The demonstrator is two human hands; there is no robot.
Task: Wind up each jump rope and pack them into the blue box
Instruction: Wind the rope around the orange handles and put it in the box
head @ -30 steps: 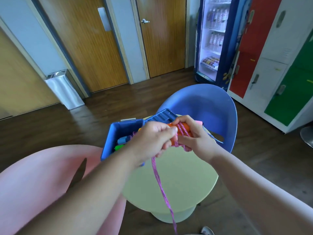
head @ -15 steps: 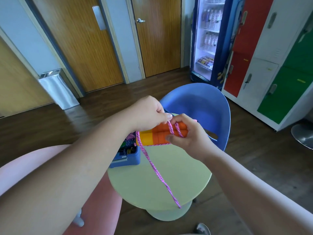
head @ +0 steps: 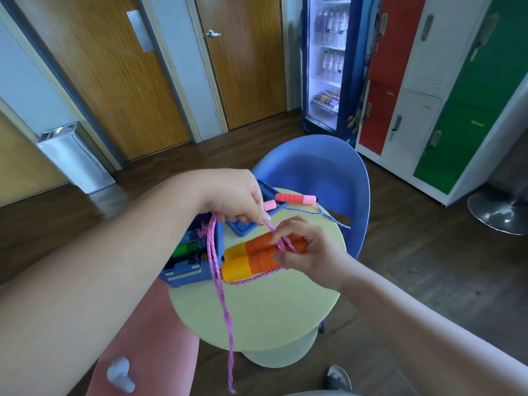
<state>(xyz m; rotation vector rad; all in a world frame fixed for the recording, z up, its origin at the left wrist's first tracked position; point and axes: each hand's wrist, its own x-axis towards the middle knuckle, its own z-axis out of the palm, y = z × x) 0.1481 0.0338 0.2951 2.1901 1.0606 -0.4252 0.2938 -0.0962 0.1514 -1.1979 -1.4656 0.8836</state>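
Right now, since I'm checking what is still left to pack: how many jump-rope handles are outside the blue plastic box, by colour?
Orange-and-yellow ribbed foam handles, gripped together in the right hand: 2
Coral-pink ribbed foam handles, beyond the left hand, which pinches the pink braided cord and mostly hides one: 2
Total: 4

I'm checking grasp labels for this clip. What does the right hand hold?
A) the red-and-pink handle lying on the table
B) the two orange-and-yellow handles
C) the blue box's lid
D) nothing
B: the right hand grips the orange-and-yellow handles side by side, with the pink rope crossing over them and pinched just above by the left hand.
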